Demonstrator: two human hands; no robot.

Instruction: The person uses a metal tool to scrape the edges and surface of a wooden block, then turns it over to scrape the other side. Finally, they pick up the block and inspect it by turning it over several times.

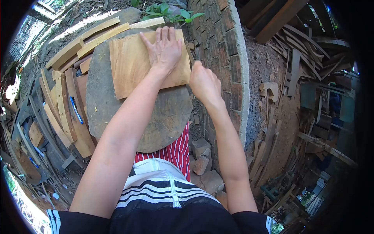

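Pressing a pale brown, squarish wooden board (pixel 130 62) against a round grey wooden tabletop (pixel 140 124) at upper centre with the left hand (pixel 165 50), fingers open and partly spread. Holding the right hand (pixel 205 82) at the board's right edge, fingers curled into a fist, contents hidden; at left, a blue pen (pixel 76 110) among brown wooden strips (pixel 64 101).

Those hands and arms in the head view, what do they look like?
The left hand and right hand are human and ungloved, with nothing on the wrists. The arms are bare below short black sleeves edged with pale stripes.
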